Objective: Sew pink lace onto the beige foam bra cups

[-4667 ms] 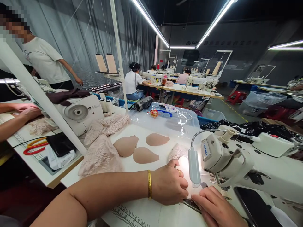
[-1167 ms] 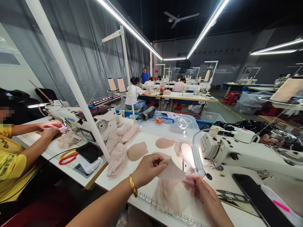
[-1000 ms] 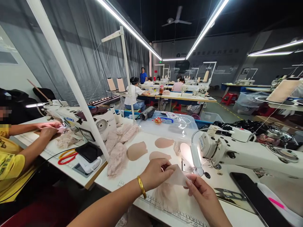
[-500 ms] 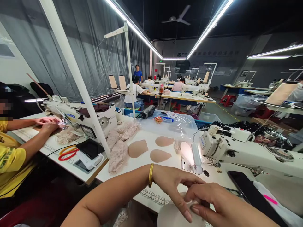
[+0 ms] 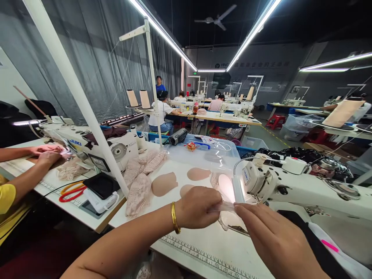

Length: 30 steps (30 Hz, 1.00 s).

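Observation:
My left hand (image 5: 199, 208), with a gold bangle at its wrist, is closed on one end of a pale, thin fabric piece (image 5: 228, 207). My right hand (image 5: 273, 228) pinches the other end, so a short stretch of it spans the gap between my fingers. Both hands are just in front of the lit needle area of a white sewing machine (image 5: 261, 180). Another pale rounded piece (image 5: 226, 186) stands by the lamp. Beige teardrop-shaped fabric pieces (image 5: 164, 184) lie flat beyond my left hand, one partly covered by it.
Lace fabric (image 5: 139, 195) is heaped at the table's left. A ruler strip (image 5: 200, 255) runs along the front edge. A clear plastic bin lid (image 5: 203, 153) lies behind. On the left, a co-worker's hands (image 5: 49, 155) work at another machine. A white pole (image 5: 78, 104) rises between the tables.
Both hands have moved up and away from the front edge toward the machine. The pale piece, earlier hanging low beneath my fingers, is now held between them. The view has shifted slightly right.

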{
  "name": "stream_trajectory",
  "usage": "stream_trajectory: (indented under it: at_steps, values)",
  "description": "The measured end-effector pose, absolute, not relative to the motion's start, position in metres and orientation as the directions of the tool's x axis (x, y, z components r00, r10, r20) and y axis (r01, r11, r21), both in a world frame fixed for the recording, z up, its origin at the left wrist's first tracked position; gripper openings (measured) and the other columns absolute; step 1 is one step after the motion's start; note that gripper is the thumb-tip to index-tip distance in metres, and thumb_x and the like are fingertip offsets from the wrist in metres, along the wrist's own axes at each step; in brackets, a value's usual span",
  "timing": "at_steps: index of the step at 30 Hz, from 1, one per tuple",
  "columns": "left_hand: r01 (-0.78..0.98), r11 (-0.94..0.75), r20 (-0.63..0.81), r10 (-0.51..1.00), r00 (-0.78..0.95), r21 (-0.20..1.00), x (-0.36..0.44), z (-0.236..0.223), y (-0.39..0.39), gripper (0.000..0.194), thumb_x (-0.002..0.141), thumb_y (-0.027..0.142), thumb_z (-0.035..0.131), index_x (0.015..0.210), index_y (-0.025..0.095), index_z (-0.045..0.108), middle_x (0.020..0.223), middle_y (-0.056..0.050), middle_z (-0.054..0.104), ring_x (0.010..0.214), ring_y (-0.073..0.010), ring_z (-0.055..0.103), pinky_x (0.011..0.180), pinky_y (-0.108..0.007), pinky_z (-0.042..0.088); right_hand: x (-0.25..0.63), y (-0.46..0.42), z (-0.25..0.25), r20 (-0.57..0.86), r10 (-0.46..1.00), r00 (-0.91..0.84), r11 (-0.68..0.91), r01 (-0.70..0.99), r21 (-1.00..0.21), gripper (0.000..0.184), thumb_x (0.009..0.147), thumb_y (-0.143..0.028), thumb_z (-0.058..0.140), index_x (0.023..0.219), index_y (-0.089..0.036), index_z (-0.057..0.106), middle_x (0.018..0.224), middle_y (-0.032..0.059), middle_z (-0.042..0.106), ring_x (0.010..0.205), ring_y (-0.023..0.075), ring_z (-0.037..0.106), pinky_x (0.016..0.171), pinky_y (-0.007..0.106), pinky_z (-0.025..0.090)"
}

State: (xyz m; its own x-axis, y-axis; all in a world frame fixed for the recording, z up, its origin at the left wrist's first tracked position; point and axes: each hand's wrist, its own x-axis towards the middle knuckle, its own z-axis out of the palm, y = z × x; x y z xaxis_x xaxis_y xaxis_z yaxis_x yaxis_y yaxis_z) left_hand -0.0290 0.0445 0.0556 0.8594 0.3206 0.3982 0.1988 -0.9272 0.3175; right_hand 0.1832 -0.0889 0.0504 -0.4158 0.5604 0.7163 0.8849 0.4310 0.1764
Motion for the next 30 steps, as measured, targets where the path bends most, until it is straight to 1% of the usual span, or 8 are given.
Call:
stream_trajectory:
  at_steps: [3, 6, 9, 11, 14, 16, 21, 30]
  values:
    - [0.177, -0.983, 0.367, 0.148, 0.918, -0.047, -0.028, 0.034, 0.049, 0.01, 0.097, 0.027, 0.058, 0.088, 0.021, 0.058, 0.081, -0.003, 0.062, 0.075, -0.0194, 0.057, 0.065, -0.033, 0.037, 0.194, -0.08, 0.0, 0.749, 0.527, -0.401, 0.475, 0.87, 0.131, 0.043, 0.094, 0.002, 0.056, 0.132, -0.017, 0.062, 0.119, 0.0138, 0.078, 0.1, 0.0236, 0.075, 0.091, 0.034, 0.056]
    - [0.012, -0.986, 0.268, -0.033, 0.963, -0.167, -0.018, 0.011, 0.051, 0.025, 0.097, 0.044, 0.067, 0.09, 0.021, 0.06, 0.087, -0.004, 0.065, 0.081, -0.0216, 0.06, 0.071, -0.035, 0.044, 0.21, -0.067, -0.041, 0.695, 0.552, -0.46, 0.562, 0.821, 0.098, 0.036, 0.105, -0.008, 0.044, 0.132, -0.02, 0.063, 0.117, 0.0081, 0.079, 0.101, 0.0193, 0.076, 0.092, 0.029, 0.059]
    - [-0.078, -0.977, 0.236, -0.124, 0.964, -0.196, 0.002, -0.007, 0.059, 0.01, 0.097, 0.026, 0.066, 0.092, 0.019, 0.062, 0.09, -0.003, 0.068, 0.086, -0.0199, 0.062, 0.075, -0.035, 0.047, 0.231, -0.056, -0.06, 0.598, 0.637, -0.486, 0.586, 0.81, 0.034, 0.037, 0.11, -0.016, 0.039, 0.139, -0.024, 0.06, 0.12, 0.0027, 0.078, 0.104, 0.0131, 0.075, 0.093, 0.02, 0.059]
    - [-0.082, -0.977, 0.205, -0.123, 0.971, -0.198, 0.018, -0.017, 0.067, 0.005, 0.093, 0.018, 0.067, 0.092, 0.018, 0.062, 0.087, -0.002, 0.067, 0.078, -0.018, 0.061, 0.07, -0.034, 0.046, 0.243, -0.052, -0.066, 0.568, 0.676, -0.469, 0.572, 0.821, -0.003, 0.037, 0.109, -0.015, 0.042, 0.141, -0.024, 0.058, 0.122, 0.004, 0.077, 0.104, 0.0135, 0.074, 0.091, 0.02, 0.059]
    - [-0.049, -0.985, 0.18, -0.079, 0.98, -0.165, 0.034, -0.031, 0.076, 0.016, 0.092, 0.023, 0.068, 0.08, 0.018, 0.059, 0.076, -0.002, 0.061, 0.062, -0.0153, 0.052, 0.06, -0.032, 0.042, 0.256, -0.052, -0.073, 0.559, 0.711, -0.427, 0.534, 0.845, -0.034, 0.04, 0.106, -0.011, 0.042, 0.137, -0.026, 0.061, 0.122, 0.0076, 0.075, 0.104, 0.0193, 0.072, 0.087, 0.03, 0.061]
    - [0.0, -0.989, 0.214, -0.031, 0.976, -0.146, 0.038, -0.039, 0.077, 0.022, 0.094, 0.028, 0.067, 0.075, 0.019, 0.058, 0.075, -0.003, 0.058, 0.062, -0.0155, 0.051, 0.059, -0.032, 0.041, 0.26, -0.056, -0.077, 0.514, 0.765, -0.387, 0.489, 0.869, -0.074, 0.042, 0.105, -0.008, 0.041, 0.135, -0.028, 0.062, 0.119, 0.0089, 0.073, 0.103, 0.0217, 0.069, 0.083, 0.033, 0.06]
    - [-0.004, -0.992, 0.291, -0.042, 0.956, -0.13, 0.037, -0.046, 0.076, 0.023, 0.096, 0.031, 0.063, 0.078, 0.018, 0.057, 0.085, -0.004, 0.06, 0.079, -0.0182, 0.057, 0.069, -0.033, 0.043, 0.262, -0.065, -0.078, 0.399, 0.847, -0.35, 0.448, 0.874, -0.186, 0.038, 0.106, -0.013, 0.041, 0.131, -0.03, 0.064, 0.101, 0.0057, 0.068, 0.089, 0.0196, 0.063, 0.076, 0.03, 0.055]
    - [0.061, -0.987, 0.364, 0.002, 0.931, -0.151, 0.042, -0.052, 0.071, 0.018, 0.098, 0.025, 0.058, 0.081, 0.018, 0.055, 0.082, -0.003, 0.057, 0.074, -0.0178, 0.05, 0.069, -0.034, 0.04, 0.261, -0.066, -0.076, 0.405, 0.857, -0.319, 0.434, 0.871, -0.232, 0.039, 0.106, -0.014, 0.039, 0.128, -0.031, 0.066, 0.094, 0.0045, 0.067, 0.083, 0.0182, 0.062, 0.073, 0.027, 0.052]
